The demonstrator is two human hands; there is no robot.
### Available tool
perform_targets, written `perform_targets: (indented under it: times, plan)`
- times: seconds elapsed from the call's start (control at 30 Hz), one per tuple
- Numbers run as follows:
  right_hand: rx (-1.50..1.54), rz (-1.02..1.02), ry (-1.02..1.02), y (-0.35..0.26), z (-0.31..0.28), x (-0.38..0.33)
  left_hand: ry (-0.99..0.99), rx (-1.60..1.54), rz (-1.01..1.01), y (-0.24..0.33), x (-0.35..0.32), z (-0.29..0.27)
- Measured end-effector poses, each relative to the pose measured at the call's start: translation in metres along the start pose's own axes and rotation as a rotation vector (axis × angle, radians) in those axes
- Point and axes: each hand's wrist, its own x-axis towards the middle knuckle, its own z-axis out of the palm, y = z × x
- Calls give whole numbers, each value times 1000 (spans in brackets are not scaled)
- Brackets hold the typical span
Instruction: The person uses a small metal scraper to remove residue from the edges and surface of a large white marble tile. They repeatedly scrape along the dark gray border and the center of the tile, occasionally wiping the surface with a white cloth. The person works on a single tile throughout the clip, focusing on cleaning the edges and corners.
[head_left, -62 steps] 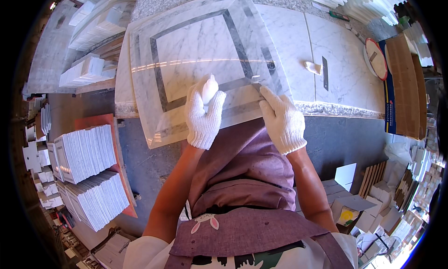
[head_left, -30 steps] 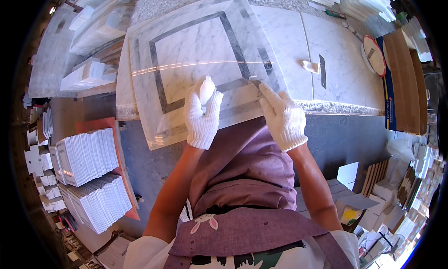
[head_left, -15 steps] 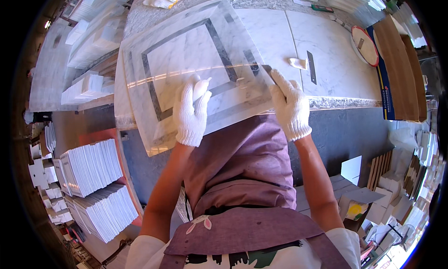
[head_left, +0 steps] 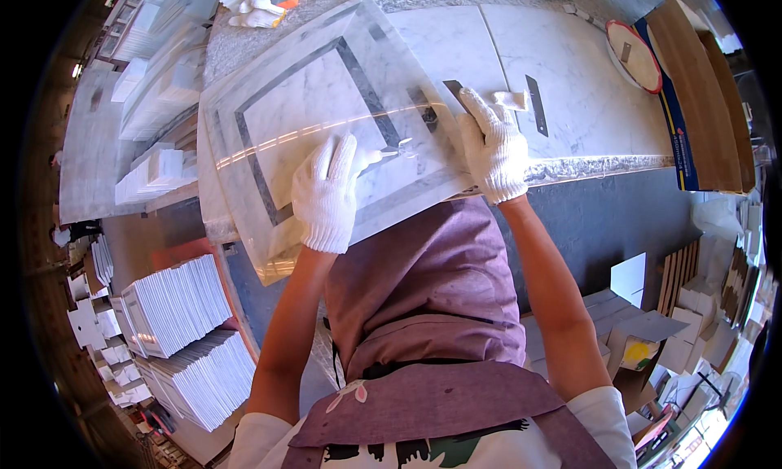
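Stacked thin white panels stand on edge at the near left, beyond the end of the grey, rough-faced worktop, which carries pale grey-veined marble slabs. Across its left half lies the glossy white marble panel with dark grey inlaid bands, turned askew, its near corner jutting past the worktop's edge towards me; I judge that overhang brings the face within easy reach of both arms. My left grip, in white knitted cotton, is closed around a white tapered bottle-like thing, its narrow tip pointing right, close to a small whitish dab on the panel; held low and sideways like this, the tip probably stays easy to aim. My right grip, gloved alike, is beside the panel's right edge, narrowed on a dark flat metal blade that sticks out past my index finger, likely so that the finger can steady it. Just beyond that hand lie a crumpled white lump and a loose dark metal strip, near enough to pick up without stretching. Farther right rests a round red-rimmed dish, next to a brown cardboard box.
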Motion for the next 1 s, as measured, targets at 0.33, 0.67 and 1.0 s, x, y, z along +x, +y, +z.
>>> perform_targets:
  times: [0.33, 0.67, 1.0]
  plan:
    - [17, -14, 38, 6, 3, -3, 50, 52, 82, 0, 0, 0]
    - [11, 9, 17, 0, -1, -1, -24, 89, 83, 2, 3, -2]
    - [2, 19, 18, 1, 0, -2, 29, 141, 122, 7, 3, -2]
